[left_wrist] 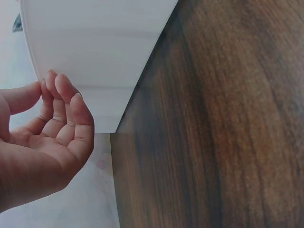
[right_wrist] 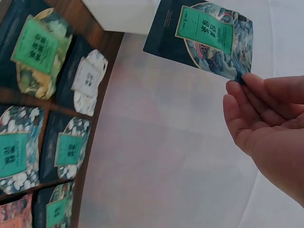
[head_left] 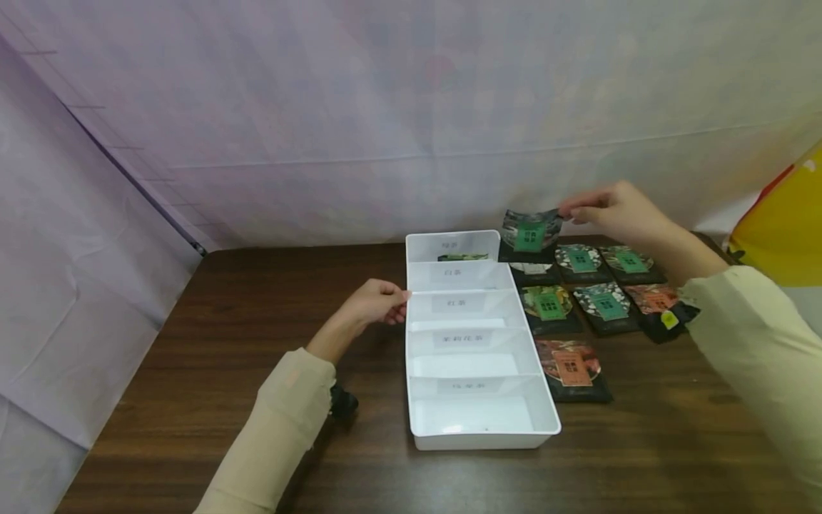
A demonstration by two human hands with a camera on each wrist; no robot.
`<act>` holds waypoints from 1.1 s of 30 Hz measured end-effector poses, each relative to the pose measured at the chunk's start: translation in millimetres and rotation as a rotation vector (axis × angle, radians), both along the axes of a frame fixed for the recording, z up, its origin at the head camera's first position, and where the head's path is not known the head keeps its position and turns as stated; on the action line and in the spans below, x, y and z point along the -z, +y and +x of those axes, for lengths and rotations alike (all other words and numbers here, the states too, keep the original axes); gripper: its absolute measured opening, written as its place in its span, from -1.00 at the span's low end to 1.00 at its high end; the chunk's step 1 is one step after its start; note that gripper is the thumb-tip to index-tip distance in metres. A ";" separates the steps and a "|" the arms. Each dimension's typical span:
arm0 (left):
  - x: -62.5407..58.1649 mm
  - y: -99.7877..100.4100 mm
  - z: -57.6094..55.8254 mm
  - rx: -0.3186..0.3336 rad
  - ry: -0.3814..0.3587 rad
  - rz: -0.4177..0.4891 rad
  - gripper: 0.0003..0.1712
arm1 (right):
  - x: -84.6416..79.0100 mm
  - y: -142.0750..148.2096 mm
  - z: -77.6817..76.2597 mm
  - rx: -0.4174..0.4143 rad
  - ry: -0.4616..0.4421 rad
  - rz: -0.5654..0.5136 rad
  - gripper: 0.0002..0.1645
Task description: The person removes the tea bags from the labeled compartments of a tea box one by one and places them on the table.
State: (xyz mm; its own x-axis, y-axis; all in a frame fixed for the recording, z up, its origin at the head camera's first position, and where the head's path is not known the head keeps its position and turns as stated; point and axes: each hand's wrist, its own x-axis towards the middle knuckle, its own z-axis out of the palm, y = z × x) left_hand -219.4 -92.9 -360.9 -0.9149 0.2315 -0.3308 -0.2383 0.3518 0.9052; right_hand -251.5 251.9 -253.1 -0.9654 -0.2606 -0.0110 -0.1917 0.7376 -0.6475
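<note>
My right hand [head_left: 616,210] pinches the corner of a dark tea sachet [head_left: 529,232] with a green label, held up just beyond the tray's far right corner. In the right wrist view, thumb and fingers grip that sachet [right_wrist: 204,40] at one corner, and the rest hangs free. A long white divided tray [head_left: 481,441] stands in the middle of the table. My left hand [head_left: 374,303] pinches its left rim between thumb and fingertips, as the left wrist view shows at the tray wall [left_wrist: 104,47]. A green packet [head_left: 464,257] lies in the farthest compartment; paper labels mark the dividers.
Several dark sachets lie in rows right of the tray, among them an orange-labelled one [head_left: 574,368] nearest the front and a teal-labelled one [head_left: 606,307]. The brown wooden table [head_left: 257,307] ends at a pale curtain [head_left: 321,107]. Something yellow [head_left: 783,214] stands at far right.
</note>
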 end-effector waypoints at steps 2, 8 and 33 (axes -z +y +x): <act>0.0 0.2 0.0 -0.002 -0.003 -0.006 -0.75 | 1.6 5.4 2.2 0.008 0.004 0.022 -0.55; -0.5 -0.1 -0.7 -0.002 -0.014 -0.009 -0.75 | 7.5 20.1 7.9 0.019 -0.011 0.065 -0.54; -2.0 0.4 0.5 0.009 -0.012 0.005 -0.73 | 36.3 88.1 41.8 0.010 -0.135 0.160 -0.51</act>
State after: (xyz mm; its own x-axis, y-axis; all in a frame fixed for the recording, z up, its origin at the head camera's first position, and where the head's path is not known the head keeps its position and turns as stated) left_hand -219.0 -92.5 -359.0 -0.9088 0.2408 -0.3406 -0.2462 0.3496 0.9040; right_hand -209.7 340.0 -289.4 -0.9549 -0.2357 -0.1807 -0.1036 0.8346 -0.5410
